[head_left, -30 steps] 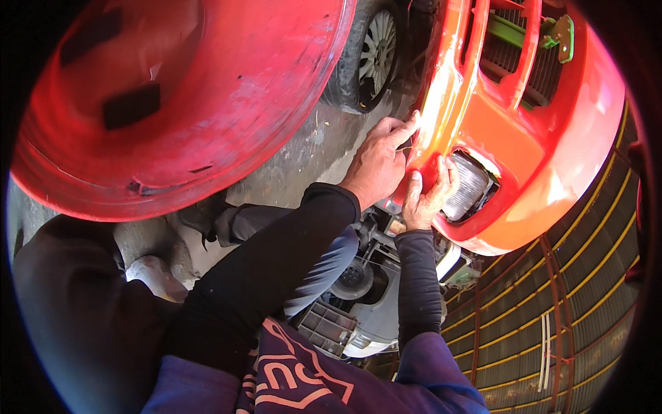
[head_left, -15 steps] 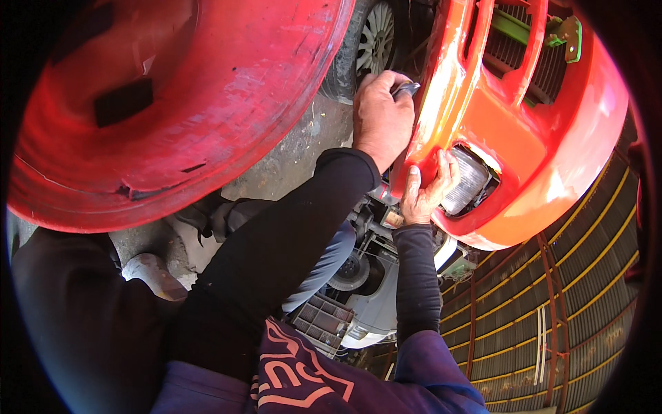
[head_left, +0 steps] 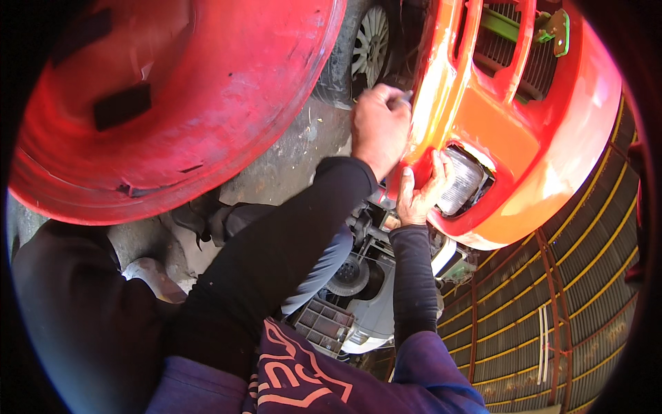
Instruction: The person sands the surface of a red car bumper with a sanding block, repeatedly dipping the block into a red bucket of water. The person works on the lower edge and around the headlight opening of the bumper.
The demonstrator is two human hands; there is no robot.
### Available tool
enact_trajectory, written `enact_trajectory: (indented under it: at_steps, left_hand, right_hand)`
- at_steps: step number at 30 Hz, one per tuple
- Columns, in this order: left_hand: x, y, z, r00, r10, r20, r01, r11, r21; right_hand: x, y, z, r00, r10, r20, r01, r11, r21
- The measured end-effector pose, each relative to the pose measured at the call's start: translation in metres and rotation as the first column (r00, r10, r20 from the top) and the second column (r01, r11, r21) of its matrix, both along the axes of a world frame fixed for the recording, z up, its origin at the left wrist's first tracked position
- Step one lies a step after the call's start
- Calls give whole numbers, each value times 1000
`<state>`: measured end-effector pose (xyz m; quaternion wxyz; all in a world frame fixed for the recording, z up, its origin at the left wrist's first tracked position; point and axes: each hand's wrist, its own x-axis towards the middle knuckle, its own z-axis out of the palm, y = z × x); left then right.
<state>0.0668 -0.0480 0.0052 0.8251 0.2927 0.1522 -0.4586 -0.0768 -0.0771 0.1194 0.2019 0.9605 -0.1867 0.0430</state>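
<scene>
My left hand (head_left: pixel 379 127) is closed around a small dark object (head_left: pixel 404 99), too blurred to make out, beside the inner edge of an orange-red car bumper (head_left: pixel 510 138). Lower down, my right hand (head_left: pixel 420 190) lies on the bumper with thumb and fingers apart, touching it next to a cut-out holding a ribbed silvery insert (head_left: pixel 460 178). Above it, a grille opening shows dark fins and a green bracket (head_left: pixel 555 33). To the left of both hands is a large red curved panel (head_left: pixel 179 138) with scuffs and a cracked spot near its lower edge.
A car wheel (head_left: pixel 365 52) stands behind the panels on grimy concrete (head_left: pixel 276 159). Grey car parts (head_left: pixel 365 303), including a gridded piece, show below the hands. Trousered legs are at lower left. Corrugated metal with yellow and rust-red bars (head_left: pixel 545 317) fills the lower right.
My left hand has moved up along the bumper edge and curled round the dark object, then dipped slightly. My right hand stays on the bumper. The view has shifted a little.
</scene>
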Motion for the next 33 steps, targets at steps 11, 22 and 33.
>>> enact_trajectory:
  at_steps: [11, 22, 33]
  left_hand:
    - [26, 12, 6, 968, 130, 212, -122, 991, -54]
    - [19, 15, -8, 823, 232, 518, -253, 967, -31]
    - [24, 14, -7, 868, 160, 470, -145, 987, -69]
  right_hand:
    - [-2, -3, -1, 1000, 9, 18, -9, 1000, 14]
    - [1, 2, -1, 1000, 23, 0, -23, 1000, 21]
    - [3, 4, -1, 999, 20, -26, -21, 1000, -23]
